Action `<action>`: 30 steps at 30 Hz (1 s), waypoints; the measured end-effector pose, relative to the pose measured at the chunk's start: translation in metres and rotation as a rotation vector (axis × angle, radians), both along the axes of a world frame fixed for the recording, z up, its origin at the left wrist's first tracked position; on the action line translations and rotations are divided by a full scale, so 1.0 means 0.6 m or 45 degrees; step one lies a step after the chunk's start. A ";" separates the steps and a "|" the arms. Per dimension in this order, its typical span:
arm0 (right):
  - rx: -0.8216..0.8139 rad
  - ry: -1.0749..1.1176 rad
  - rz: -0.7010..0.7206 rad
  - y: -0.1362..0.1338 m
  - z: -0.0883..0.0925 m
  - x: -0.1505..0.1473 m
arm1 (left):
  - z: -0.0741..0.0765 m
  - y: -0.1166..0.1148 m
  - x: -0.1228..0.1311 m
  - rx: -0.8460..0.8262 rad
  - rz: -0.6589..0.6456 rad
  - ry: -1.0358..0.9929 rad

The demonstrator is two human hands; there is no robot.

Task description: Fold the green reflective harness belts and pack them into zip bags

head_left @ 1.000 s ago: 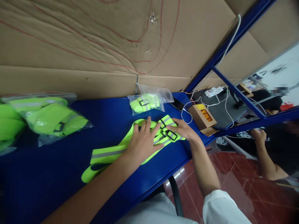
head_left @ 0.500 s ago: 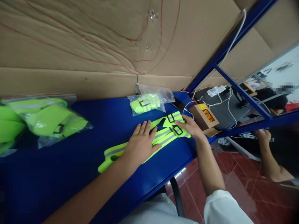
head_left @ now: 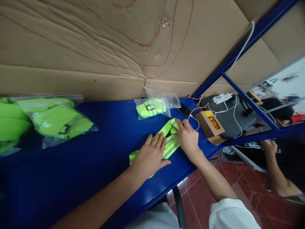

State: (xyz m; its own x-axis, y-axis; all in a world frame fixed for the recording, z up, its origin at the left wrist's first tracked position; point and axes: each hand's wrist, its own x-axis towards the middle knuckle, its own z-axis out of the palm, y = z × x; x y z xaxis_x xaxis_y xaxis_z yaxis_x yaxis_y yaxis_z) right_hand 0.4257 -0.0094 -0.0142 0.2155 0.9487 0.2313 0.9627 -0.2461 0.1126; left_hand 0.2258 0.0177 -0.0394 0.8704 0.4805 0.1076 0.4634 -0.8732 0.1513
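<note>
A fluorescent yellow-green reflective strap (head_left: 170, 147) with grey stripes lies in loose layers on the blue table (head_left: 100, 168). My left hand (head_left: 151, 154) rests flat across its middle, fingers spread and stretched out. At the strap's right end, my right hand (head_left: 188, 136) is closed around it, knuckles up. That hand hides the black buckles. Just behind, a clear plastic bag (head_left: 152, 107) contains a folded strap of the same colour with a black buckle.
More bagged yellow-green straps (head_left: 57, 121) lie at the left. Right of my hands are a phone (head_left: 184, 109), white cables and a cardboard box (head_left: 209, 125) with orange contents. A cardboard-covered wall (head_left: 114, 86) stands behind. Another person's arm (head_left: 274, 168) shows at the far right.
My right hand has turned over the strap's buckle end, folding it leftward and closing around it. The strap's left end has drawn in toward my left hand, which stays flat.
</note>
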 end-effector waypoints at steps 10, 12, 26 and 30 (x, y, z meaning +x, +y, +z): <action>-0.205 0.168 0.409 -0.019 0.012 -0.018 | 0.005 -0.031 0.001 -0.022 0.041 -0.016; -0.188 0.301 0.355 -0.017 0.018 -0.013 | 0.006 -0.030 0.000 -0.020 0.035 -0.028; -0.094 0.528 0.026 0.010 0.007 0.033 | -0.008 -0.027 -0.004 -0.105 -0.038 -0.092; 0.035 0.208 0.109 0.000 -0.001 -0.013 | -0.007 -0.033 -0.005 -0.145 -0.060 -0.081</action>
State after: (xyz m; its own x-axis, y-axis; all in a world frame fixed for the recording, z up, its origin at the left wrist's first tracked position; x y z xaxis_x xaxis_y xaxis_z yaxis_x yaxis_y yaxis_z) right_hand 0.4178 -0.0093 -0.0150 0.1711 0.9590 0.2260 0.9852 -0.1633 -0.0528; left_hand 0.2229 -0.0020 -0.0436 0.8855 0.4513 0.1100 0.4084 -0.8692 0.2786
